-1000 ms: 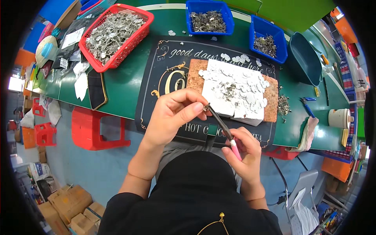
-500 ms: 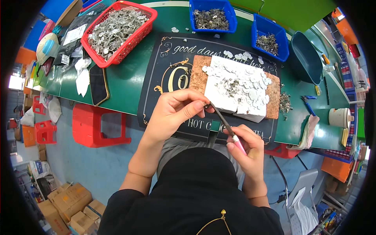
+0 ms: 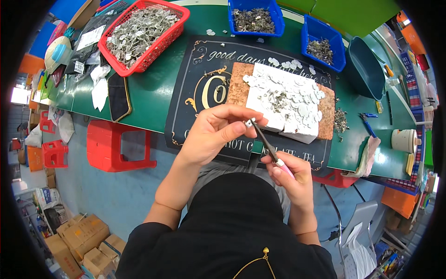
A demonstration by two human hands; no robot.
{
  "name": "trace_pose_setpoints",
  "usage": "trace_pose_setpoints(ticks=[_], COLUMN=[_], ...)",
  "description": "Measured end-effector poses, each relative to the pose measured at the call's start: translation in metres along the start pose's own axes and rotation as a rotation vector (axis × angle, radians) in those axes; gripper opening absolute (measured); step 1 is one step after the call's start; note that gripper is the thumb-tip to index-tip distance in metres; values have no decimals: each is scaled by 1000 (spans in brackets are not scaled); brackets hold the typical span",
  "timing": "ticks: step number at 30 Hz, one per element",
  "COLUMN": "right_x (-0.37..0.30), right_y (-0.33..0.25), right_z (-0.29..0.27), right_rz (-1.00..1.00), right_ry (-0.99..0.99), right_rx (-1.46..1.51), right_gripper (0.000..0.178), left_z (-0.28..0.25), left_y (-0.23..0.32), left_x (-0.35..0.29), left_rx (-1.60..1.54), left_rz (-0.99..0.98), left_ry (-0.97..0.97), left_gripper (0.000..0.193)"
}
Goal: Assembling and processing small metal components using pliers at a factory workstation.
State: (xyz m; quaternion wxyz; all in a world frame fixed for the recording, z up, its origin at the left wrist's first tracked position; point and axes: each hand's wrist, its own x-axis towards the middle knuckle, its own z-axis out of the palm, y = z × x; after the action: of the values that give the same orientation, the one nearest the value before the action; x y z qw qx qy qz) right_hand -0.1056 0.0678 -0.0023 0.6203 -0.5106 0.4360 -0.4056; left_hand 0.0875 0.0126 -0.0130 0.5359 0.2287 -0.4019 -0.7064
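Note:
My left hand (image 3: 211, 132) is closed, pinching a small shiny metal piece (image 3: 249, 123) between thumb and fingertips. In my right hand (image 3: 293, 176) is a pair of dark tweezers (image 3: 265, 141) with a pink grip, their tip touching the small piece. Just beyond both hands lies a white block (image 3: 265, 120) on a reddish-brown brick (image 3: 239, 88). Many thin white flat pieces (image 3: 304, 107) cover the block's top, with a small heap of metal bits (image 3: 278, 101) among them. A black printed mat (image 3: 186, 111) lies under the brick.
On the green table (image 3: 144, 102) stand a red basket (image 3: 153, 52) of metal pieces and two blue bins (image 3: 282, 23) of small parts. A phone (image 3: 119, 97) lies left. Right are a dark green basin (image 3: 364, 69), blue-handled pliers (image 3: 367, 125) and a white roll (image 3: 403, 140).
The small piece and the tweezer tip have shifted slightly right and up, and the piece is turned to show a brighter face. My left hand has moved slightly right.

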Motion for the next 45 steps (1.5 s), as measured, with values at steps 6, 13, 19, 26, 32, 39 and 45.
trace_pose_setpoints(ticks=[6,13,19,26,32,39,45], right_x=[-1,-2,-2,0,-1,6,-1], right_y=[1,3,5,7,20,31,18], right_z=[5,7,7,13,21,23,12], right_rz=[136,157,121,-68,-326,-483,-316], right_ry=[-63,-71,-52,-12,154,180,232], right_rx=[162,239,115,-164,-678,-812,-545], right_gripper=[27,28,25,19,22,30,29], left_z=[-6,-6,-8,-8,-3,2,-43], left_y=[-7,-8,-10,-17,-27,-19,8], left_x=[-2,-5,-6,-9,-13,-23,12], left_rx=[-105,-143,-212,-229,-107,114,1088], left_rz=[-15,-28,-71,-71,-51,-1,350], left_ry=[-29,6,8,59,250,361,537], left_gripper=[26,31,28,26,20,22,15])
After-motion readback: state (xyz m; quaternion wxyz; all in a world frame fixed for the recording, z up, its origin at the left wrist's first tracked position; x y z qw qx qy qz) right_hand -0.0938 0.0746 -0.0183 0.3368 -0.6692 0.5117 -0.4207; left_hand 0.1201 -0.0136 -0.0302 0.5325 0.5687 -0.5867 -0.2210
